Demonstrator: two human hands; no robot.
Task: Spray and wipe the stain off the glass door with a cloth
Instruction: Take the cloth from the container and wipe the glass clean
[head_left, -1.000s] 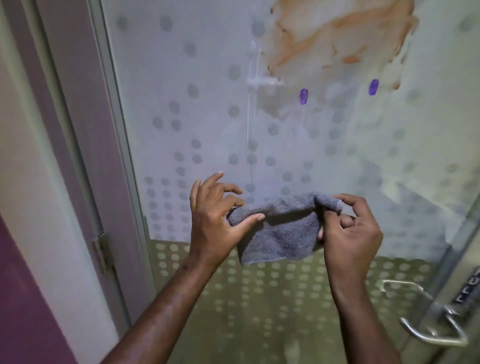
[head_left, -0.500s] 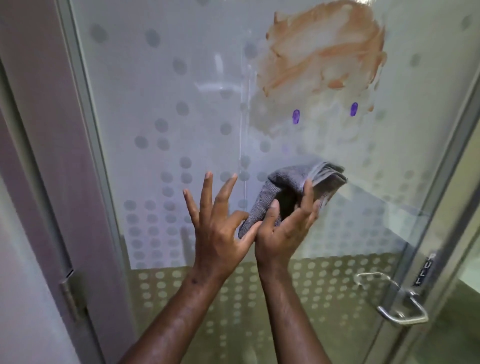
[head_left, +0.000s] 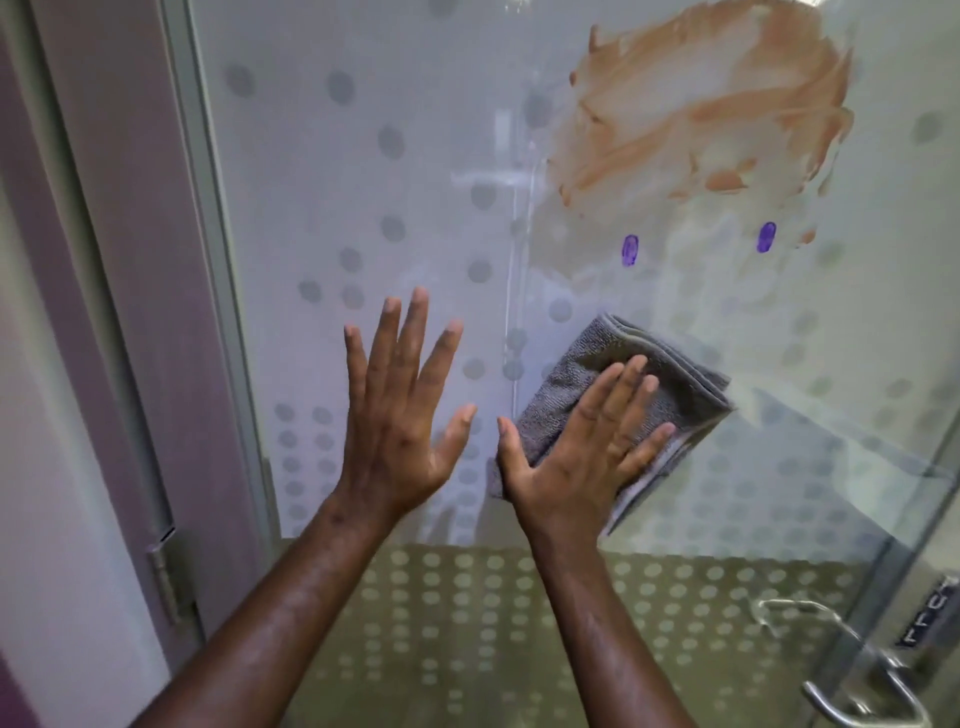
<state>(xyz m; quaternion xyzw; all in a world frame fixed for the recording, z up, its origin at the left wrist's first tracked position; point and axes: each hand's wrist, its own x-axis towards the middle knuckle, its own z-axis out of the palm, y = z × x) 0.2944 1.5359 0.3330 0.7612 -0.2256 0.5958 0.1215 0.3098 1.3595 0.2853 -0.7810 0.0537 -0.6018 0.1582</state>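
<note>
On your left stands a mauve door frame (head_left: 130, 270) with a metal hinge (head_left: 163, 582). Far left you see a pale wall (head_left: 57, 519). Light is soft and even.

Both bare forearms are reaching up and forward from the bottom of the view, side by side and a little apart. The left hand (head_left: 402, 415) is holding its palm away from the person, its back facing the camera, with the fingers (head_left: 415, 338) straight, spread and pointing upward and the thumb angled out to the right. The right hand (head_left: 582, 457) is lying flat with fingers extended close together, slanting up to the right, thumb stretched out toward the left hand's thumb without touching it.
</note>
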